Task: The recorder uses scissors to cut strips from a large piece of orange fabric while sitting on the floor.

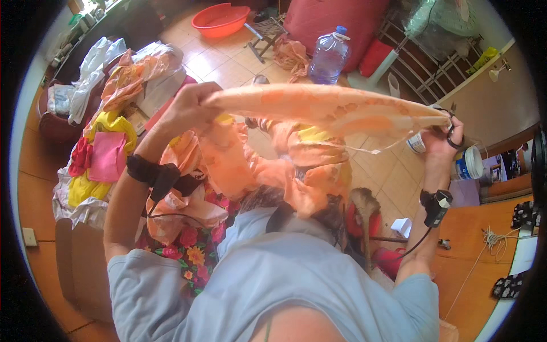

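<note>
A long piece of peach-orange patterned fabric (pixel 316 104) is stretched between my raised hands. My left hand (pixel 192 104) grips its left end. At the far end, my right hand (pixel 440 139) pinches the fabric and also has black loops (pixel 454 133) around its fingers, which look like scissor handles; any blades are hidden. A thin frayed strip (pixel 367 151) hangs below the stretched piece. More crumpled orange fabric (pixel 226 158) with yellow patches lies across my lap and legs. Both wrists carry black strapped devices with cables.
Folded pink cloth (pixel 107 156) and yellow cloth (pixel 89 188) are piled at left. Ahead stand a red plastic basin (pixel 220 21), a folding stool (pixel 265 38) and a large water bottle (pixel 329 57). White buckets (pixel 470 162) sit at right, near tangled string (pixel 495 240).
</note>
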The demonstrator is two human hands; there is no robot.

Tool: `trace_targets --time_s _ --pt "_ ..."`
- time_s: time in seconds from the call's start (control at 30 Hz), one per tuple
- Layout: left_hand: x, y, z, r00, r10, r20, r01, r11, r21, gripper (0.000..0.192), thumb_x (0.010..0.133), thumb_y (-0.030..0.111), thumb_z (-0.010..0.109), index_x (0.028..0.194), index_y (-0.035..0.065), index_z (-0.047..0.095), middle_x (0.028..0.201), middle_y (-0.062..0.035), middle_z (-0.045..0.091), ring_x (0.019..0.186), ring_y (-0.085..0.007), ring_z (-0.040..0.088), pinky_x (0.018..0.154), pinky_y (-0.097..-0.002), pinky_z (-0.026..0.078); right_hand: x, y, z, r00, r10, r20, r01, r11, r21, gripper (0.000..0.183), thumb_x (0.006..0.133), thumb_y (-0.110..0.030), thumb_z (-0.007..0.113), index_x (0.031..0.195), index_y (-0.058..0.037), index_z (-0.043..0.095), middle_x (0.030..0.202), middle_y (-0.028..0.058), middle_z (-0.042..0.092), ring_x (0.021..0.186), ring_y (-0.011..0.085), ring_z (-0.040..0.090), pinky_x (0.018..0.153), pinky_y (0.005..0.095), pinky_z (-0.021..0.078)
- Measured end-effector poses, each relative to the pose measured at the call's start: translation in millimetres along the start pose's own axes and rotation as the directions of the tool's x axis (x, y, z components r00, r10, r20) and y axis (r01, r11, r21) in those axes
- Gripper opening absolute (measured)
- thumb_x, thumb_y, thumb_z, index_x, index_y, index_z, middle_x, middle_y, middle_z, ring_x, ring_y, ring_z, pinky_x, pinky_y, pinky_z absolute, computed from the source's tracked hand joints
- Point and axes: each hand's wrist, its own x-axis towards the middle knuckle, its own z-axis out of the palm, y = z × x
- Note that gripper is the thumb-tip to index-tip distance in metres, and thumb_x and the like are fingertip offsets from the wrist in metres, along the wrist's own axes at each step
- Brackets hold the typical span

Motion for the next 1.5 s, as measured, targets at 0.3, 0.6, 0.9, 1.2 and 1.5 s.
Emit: trace_targets --time_s 0.3,0.6,0.9,1.2,1.5 --pt "3.6 -37.1 1.4 0.965 0.262 0.023 -0.228 0.79 0.57 0.017 0.075 0.005 0.062 0.091 0.0022 0.063 0.07 -0.0021 0.057 0.068 -0.0085 0.055 0.06 -0.0277 0.045 26.3 -41.9 -24.1 0.993 -0.066 -0.096 0.058 0.995 -0.077 0.011 0.077 -0.017 0.059 0.072 -0.0105 0.051 0.055 -0.0052 0.047 0.048 0.0066 0.044 0.056 0.0238 0.0426" --pt "50.0 -5.6 24.9 0.991 0.048 0.121 -0.027 0.985 -0.17 0.028 0.095 0.028 0.053 0.099 0.0016 0.06 0.074 0.0058 0.051 0.063 -0.0033 0.046 0.056 -0.0186 0.04 43.7 -62.3 -100.0 0.885 -0.316 -0.343 0.075 0.822 -0.564 0.015 0.081 -0.024 0.059 0.075 -0.0121 0.054 0.059 -0.0011 0.053 0.048 0.0107 0.048 0.042 0.0214 0.0345" --pt "104.6 28.1 45.8 0.971 0.075 0.228 -0.032 0.982 -0.185 0.034 0.096 0.033 0.054 0.095 0.0 0.062 0.066 0.0039 0.051 0.055 -0.0048 0.046 0.05 -0.0195 0.037 41.7 -23.1 -69.9 0.984 -0.171 -0.05 0.092 0.724 -0.684 0.02 0.089 -0.03 0.055 0.082 -0.0105 0.058 0.091 0.0164 0.07 0.048 0.008 0.047 0.043 0.0185 0.0317" --pt "176.8 135.4 69.1 0.892 0.287 0.35 -0.381 0.894 0.236 0.023 0.089 0.027 0.061 0.09 0.0045 0.064 0.059 0.0009 0.054 0.054 -0.0056 0.051 0.048 -0.0227 0.04 58.5 124.2 92.9 0.834 0.328 0.443 0.061 0.744 -0.665 0.024 0.093 -0.032 0.048 0.092 -0.0108 0.06 0.085 0.0 0.063 0.06 0.0061 0.044 0.057 0.0194 0.0358" --pt "201.5 137.3 32.1 0.815 0.468 0.342 -0.571 0.751 0.331 0.024 0.077 0.024 0.068 0.09 0.0044 0.067 0.063 -0.0071 0.061 0.058 -0.0146 0.059 0.055 -0.0305 0.049 90.8 135.7 140.9 0.812 0.404 0.422 -0.195 0.868 -0.457 0.022 0.083 -0.027 0.053 0.075 -0.0074 0.058 0.067 0.0017 0.057 0.061 0.0142 0.053 0.062 0.0286 0.0449"
